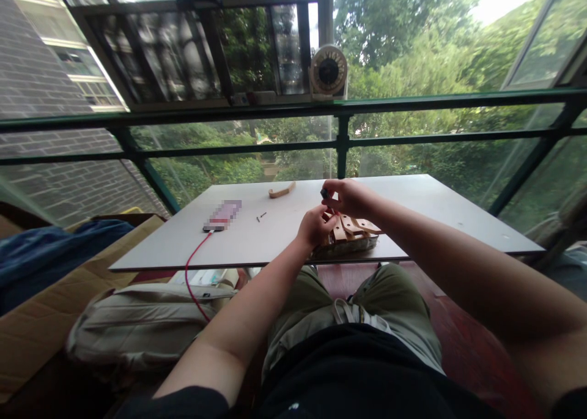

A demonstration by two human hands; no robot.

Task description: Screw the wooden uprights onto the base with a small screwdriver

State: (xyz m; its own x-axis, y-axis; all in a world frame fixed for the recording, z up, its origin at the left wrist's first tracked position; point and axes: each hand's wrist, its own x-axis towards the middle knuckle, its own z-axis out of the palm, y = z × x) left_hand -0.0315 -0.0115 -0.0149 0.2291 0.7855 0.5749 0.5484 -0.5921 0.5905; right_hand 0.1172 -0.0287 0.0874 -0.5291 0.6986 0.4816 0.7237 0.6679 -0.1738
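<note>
Near the table's front edge lies a wooden assembly (351, 228) of pale curved slats with dark holes, on a greyish base. My left hand (316, 224) is closed at its left end, with thumb and fingers pinched on the wood; the fingertips are partly hidden. Just above, my right hand (346, 197) grips a small dark-handled tool (325, 193) that looks like a screwdriver, its handle end showing at the fingers. The tool's lower end is hidden between the two hands.
The white table (257, 248) carries a loose curved wooden piece (282, 190), two small screws (261, 216) and a phone (222, 216) with a red cable (188, 278). A round fan (329, 70) stands behind the green railing (275, 106). A bag (137, 321) and cardboard box (59, 303) lie left.
</note>
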